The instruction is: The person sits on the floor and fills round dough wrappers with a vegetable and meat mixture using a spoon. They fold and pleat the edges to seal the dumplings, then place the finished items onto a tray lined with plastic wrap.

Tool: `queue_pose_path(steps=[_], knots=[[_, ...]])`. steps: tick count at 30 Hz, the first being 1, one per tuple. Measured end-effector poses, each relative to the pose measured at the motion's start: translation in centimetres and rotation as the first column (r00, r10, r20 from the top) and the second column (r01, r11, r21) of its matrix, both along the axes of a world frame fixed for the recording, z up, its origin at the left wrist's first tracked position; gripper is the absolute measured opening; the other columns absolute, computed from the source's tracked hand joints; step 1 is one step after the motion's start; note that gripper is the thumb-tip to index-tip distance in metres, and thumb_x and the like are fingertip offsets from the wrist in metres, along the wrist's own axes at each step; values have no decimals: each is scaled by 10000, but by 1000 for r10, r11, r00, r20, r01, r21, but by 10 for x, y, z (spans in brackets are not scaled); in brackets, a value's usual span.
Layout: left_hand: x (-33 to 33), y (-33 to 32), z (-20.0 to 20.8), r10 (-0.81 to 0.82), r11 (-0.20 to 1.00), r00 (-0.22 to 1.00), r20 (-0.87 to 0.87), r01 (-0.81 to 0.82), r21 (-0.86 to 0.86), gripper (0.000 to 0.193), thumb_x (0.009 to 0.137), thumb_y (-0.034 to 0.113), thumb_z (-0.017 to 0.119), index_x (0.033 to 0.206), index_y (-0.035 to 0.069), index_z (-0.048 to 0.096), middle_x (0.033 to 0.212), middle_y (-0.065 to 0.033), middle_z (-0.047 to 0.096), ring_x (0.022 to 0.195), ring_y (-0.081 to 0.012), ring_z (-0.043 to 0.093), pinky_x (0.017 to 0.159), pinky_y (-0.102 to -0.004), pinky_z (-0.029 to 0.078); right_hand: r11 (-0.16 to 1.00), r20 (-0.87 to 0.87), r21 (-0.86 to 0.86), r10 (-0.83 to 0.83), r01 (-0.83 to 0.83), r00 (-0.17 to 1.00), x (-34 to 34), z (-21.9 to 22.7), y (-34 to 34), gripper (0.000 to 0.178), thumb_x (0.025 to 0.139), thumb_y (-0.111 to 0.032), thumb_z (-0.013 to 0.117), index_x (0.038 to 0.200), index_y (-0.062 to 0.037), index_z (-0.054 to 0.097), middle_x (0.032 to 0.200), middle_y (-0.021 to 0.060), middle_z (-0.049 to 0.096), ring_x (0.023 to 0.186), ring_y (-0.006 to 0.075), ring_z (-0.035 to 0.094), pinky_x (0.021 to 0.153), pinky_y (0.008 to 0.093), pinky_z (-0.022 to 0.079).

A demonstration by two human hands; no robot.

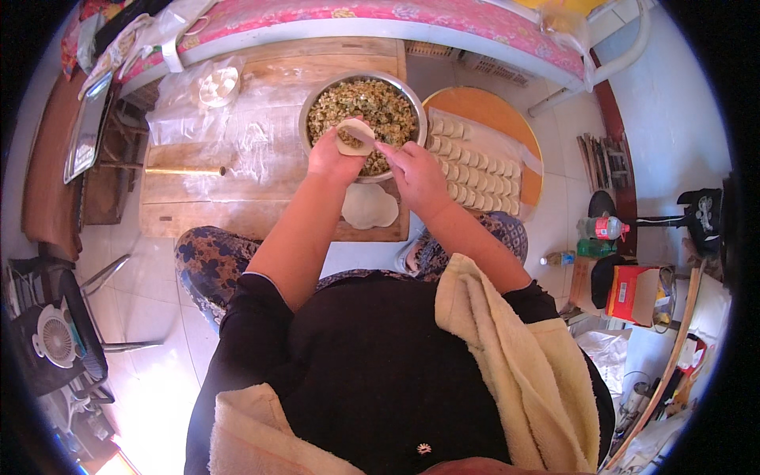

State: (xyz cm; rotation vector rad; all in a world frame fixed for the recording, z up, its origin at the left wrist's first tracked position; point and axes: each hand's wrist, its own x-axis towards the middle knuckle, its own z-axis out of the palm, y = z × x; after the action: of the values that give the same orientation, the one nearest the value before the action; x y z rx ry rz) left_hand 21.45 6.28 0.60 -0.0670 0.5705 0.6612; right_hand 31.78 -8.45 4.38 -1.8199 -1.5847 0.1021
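My left hand (331,161) cradles a round dumpling wrapper (344,148) with a bit of filling on it, above the near edge of a metal bowl (304,131). Chopped, greenish-brown filling (364,99) lies in that bowl. Closed around a small flat utensil (363,138), my right hand (418,174) keeps its tip over the wrapper; I cannot make out its exact kind. Below the bowl, pale round wrappers (370,207) lie overlapping on the wooden table (277,214). Rows of folded dumplings (479,176) sit to the right on a round board (455,99).
A rolling pin (186,170) lies on the floured table at left. Behind it, a small bowl (219,85) of white pieces stands on plastic sheeting (168,119). A bed with pink bedding (443,17) spans the far side. Bottles (599,229) stand on the floor at right.
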Motion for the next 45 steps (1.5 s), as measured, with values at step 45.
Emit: queue_pose_path(steps=[45], knots=[[-46, 23, -2, 121, 993, 965, -232, -115, 39, 371, 990, 194, 274, 1196, -11, 506, 1197, -165, 572, 1117, -306, 536, 986, -473, 431, 914, -871, -405, -390, 12, 298, 35, -36, 12, 254, 926, -180, 540, 1115, -60, 661, 643, -18, 524, 519, 83, 431, 488, 234, 353]])
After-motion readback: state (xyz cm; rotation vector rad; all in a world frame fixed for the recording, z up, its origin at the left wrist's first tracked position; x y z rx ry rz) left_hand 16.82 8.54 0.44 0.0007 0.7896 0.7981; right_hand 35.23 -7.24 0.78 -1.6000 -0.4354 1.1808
